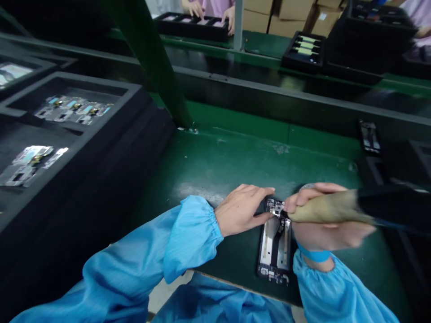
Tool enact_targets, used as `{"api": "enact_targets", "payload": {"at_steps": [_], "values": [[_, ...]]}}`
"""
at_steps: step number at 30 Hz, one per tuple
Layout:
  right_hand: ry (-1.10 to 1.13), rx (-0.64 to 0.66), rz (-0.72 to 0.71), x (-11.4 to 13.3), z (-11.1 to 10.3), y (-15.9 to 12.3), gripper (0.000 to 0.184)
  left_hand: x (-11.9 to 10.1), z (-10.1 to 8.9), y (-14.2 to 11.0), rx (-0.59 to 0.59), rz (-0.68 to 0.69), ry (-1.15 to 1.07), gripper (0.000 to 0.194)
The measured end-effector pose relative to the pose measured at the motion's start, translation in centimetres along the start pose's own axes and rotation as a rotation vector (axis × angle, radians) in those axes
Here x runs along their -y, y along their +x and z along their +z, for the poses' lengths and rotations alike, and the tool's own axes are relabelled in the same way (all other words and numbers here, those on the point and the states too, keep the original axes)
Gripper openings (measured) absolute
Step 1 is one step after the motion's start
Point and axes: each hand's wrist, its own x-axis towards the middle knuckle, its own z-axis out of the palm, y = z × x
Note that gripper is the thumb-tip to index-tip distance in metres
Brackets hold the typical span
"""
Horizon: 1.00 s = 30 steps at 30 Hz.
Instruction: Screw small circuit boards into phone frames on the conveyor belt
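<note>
An opened phone (pixel 276 242) without its back lies on the green bench, its circuit boards and silvery inner frame showing. My left hand (pixel 244 208) holds it at the upper left corner, forefinger by the top edge and thumb on the left side. In my right hand (pixel 326 229) is an electric screwdriver (pixel 326 207) with a yellowish wrapped grip and a dark rear end. It lies nearly level, its front end over the phone's upper right part. The fingers and the tool's tip partly hide that spot, and my right hand is slightly blurred.
Black foam trays (pixel 101 148) with circuit boards (pixel 76 110) stand on the left. A green post (pixel 158 67) slants down to the bench. Another opened phone (pixel 369 136) lies at the right among dark trays. Across the rail (pixel 269 92), a person's hands (pixel 195 10) work over a tray.
</note>
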Motion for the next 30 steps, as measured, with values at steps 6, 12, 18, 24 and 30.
{"api": "enact_targets", "payload": {"at_steps": [6,12,18,24,30], "values": [[-0.192,-0.382,-0.212,0.3,-3.9,3.2,0.062,-1.4,1.1,0.3,-0.034,-0.032,0.156,0.063],[-0.189,-0.336,-0.079,-0.6,-3.9,3.0,0.062,-0.9,-0.6,1.5,0.035,-0.197,-0.223,0.064],[-0.174,-0.326,-0.092,-1.2,-4.0,2.6,0.058,-1.5,-1.2,0.4,0.033,-0.140,-0.578,0.064],[-0.163,-0.321,-0.010,-1.2,-4.3,2.7,0.061,-3.0,-2.0,-0.5,0.000,-0.071,-0.527,0.069],[-0.218,-0.332,-0.029,-1.5,-4.5,2.5,0.058,-3.1,-2.4,-0.6,-0.033,-0.047,-0.552,0.067]]}}
